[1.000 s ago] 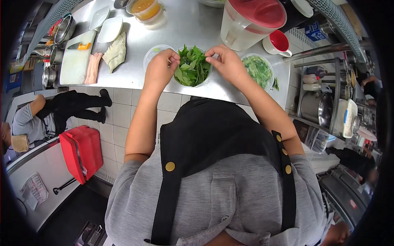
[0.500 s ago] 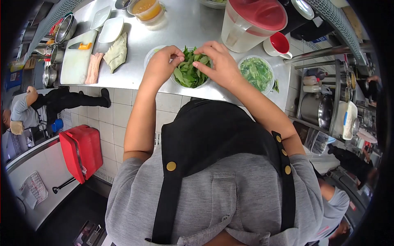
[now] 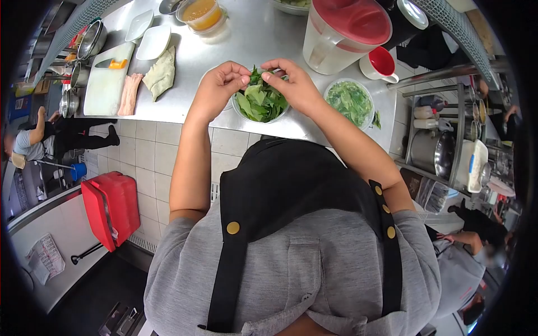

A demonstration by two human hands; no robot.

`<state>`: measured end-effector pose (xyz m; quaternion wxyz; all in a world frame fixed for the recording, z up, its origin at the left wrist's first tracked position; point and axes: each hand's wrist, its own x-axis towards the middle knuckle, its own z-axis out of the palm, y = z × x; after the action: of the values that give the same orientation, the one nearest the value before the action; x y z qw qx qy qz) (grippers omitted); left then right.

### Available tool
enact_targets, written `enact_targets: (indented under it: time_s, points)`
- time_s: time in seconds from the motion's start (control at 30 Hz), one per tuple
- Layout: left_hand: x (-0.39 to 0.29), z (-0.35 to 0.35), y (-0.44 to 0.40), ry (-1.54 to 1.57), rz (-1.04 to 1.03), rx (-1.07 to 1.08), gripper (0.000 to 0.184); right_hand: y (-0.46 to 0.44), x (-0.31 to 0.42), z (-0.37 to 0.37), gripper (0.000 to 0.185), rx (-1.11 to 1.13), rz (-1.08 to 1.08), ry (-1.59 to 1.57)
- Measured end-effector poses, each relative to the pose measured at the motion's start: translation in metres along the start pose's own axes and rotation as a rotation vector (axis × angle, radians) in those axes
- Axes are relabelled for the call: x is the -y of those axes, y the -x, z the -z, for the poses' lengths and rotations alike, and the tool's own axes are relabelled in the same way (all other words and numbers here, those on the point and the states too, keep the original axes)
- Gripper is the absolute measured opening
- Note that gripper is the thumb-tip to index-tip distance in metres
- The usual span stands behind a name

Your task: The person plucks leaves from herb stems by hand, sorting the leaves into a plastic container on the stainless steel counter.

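Note:
A clear round container heaped with green leaves (image 3: pixel 259 105) stands near the front edge of the steel table (image 3: pixel 241 39). Over its left side, my left hand (image 3: pixel 222 87) pinches some leaf at the fingertips. My right hand (image 3: pixel 292 84) is over the right side, thumb and fingers closed together on leaf as well. The exact piece in each pinch is partly hidden by the fingers. To the right sits a second round container of wet green leaves (image 3: pixel 348 103). Part of another clear rim shows behind my left hand.
Left on the table are a white cutting board (image 3: pixel 103 89) with a yellow-handled tool (image 3: pixel 117 64), cloths (image 3: pixel 161 75), white dishes (image 3: pixel 153 42) and a tub of orange liquid (image 3: pixel 200 14). A red-lidded pitcher (image 3: pixel 336 42) and red-lined mug (image 3: pixel 380 63) stand right. Several people are nearby.
Both hands stay over the leaves, with the right fingers now curled in closer. The person at left has shifted away, and the one at lower right has moved an arm.

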<state>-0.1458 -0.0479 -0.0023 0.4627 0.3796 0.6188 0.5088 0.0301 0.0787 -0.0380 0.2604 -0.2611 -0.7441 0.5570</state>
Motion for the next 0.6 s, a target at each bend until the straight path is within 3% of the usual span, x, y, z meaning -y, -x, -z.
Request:
enact_targets:
  time_s: [0.17,0.4,0.6]
  points:
    - [0.005,0.003,-0.001,-0.038,-0.004,-0.039,0.012,0.002,0.008,0.004,0.014,0.001,-0.007,-0.077]
    - [0.001,0.009,0.0,-0.06,0.013,-0.156,0.014,0.03,0.015,0.025,0.011,-0.014,-0.054,-0.221]
    - [0.009,0.007,-0.005,-0.018,0.032,-0.109,0.016,0.054,0.015,0.05,0.011,-0.124,0.202,-0.099]
